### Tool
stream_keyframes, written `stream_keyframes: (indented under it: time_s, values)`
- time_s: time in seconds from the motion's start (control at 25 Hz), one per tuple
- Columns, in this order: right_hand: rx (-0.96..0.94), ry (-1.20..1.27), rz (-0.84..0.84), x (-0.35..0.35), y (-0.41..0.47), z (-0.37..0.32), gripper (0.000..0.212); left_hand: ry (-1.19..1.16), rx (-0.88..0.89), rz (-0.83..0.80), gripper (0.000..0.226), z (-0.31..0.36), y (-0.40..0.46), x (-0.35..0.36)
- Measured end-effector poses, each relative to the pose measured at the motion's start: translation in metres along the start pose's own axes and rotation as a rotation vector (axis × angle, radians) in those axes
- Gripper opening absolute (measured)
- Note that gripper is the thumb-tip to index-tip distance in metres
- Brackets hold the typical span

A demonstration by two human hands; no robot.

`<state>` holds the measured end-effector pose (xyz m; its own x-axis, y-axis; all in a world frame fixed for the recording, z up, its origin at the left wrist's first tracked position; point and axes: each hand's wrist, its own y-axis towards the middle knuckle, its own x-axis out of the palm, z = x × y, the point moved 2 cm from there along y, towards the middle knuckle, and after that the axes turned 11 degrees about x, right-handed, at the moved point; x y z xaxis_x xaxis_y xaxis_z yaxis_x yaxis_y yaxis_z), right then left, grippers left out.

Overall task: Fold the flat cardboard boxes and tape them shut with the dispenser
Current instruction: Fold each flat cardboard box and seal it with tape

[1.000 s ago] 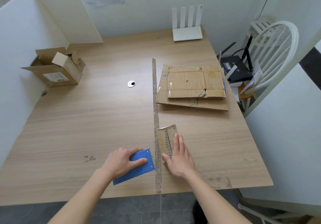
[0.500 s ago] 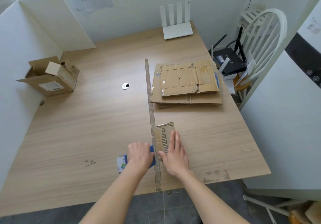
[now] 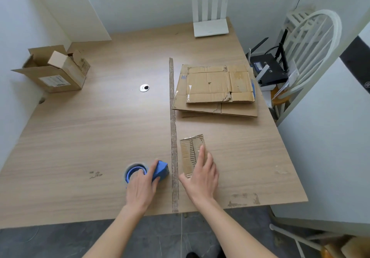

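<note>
While the left hand (image 3: 141,187) is gripping the blue plastic tape dispenser (image 3: 147,172), the right hand (image 3: 202,174), at its three o'clock, is lying fingers-apart on the small flattened brown cardboard box (image 3: 191,153).

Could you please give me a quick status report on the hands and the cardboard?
Left hand gripping blue tape dispenser. Right hand flat on small cardboard piece. Flat boxes stacked, unfolded. Nothing in the way.
</note>
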<state>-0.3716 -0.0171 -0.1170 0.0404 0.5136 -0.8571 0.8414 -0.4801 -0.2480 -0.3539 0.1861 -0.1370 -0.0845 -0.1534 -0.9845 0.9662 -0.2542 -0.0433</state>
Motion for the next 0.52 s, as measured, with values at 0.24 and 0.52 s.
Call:
stream_keyframes:
  time_s: [0.24,0.52]
  values:
    - [-0.020,0.064,-0.277,-0.014,0.014,0.005,0.119,-0.064,-0.067,0.165,0.069,0.019,-0.003,0.009]
    - [-0.513,0.227,-0.304,-0.044,0.046,0.070,0.040,-0.374,0.468,0.219,0.045,0.073,0.023,0.008]
